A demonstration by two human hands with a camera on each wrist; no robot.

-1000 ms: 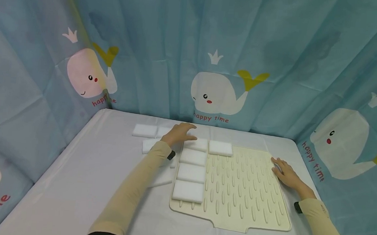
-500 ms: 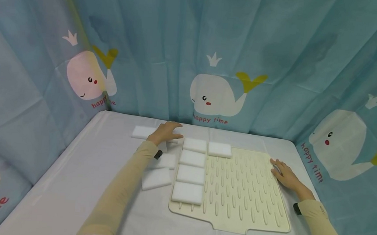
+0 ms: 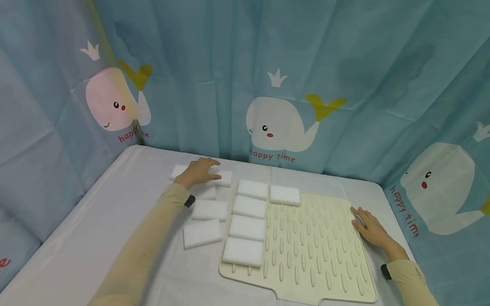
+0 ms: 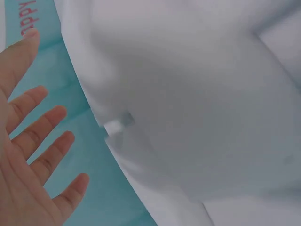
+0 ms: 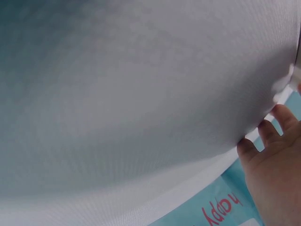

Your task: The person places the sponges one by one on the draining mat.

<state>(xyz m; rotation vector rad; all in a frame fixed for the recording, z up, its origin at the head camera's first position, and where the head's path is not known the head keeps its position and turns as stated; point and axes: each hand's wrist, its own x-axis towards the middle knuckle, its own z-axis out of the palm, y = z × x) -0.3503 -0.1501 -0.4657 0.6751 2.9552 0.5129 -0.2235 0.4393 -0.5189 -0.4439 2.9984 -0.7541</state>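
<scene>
My left hand (image 3: 197, 172) is over the loose white sponges at the back left, fingers apart and nothing held. It partly covers a back sponge (image 3: 224, 178) and another (image 3: 179, 171) beside it. In the left wrist view the same hand (image 4: 37, 141) shows its fingers spread. A cream ribbed mat (image 3: 315, 245) lies right of the loose sponges. Several sponges line its left side in a column, the nearest sponge (image 3: 243, 252) at the front, and one more sponge (image 3: 285, 195) sits beside the column's far end. My right hand (image 3: 373, 229) rests at the mat's right edge, fingers extended.
Loose sponges lie left of the mat, including a flat sponge (image 3: 210, 210) and a tilted sponge (image 3: 202, 234). A white cloth (image 3: 91, 237) covers the table. Blue curtains (image 3: 199, 72) with whale prints stand close behind its far edge and along both sides.
My left hand has moved left from the sponge at the mat's far left corner to the loose sponges. The right hand has stayed at the mat's edge.
</scene>
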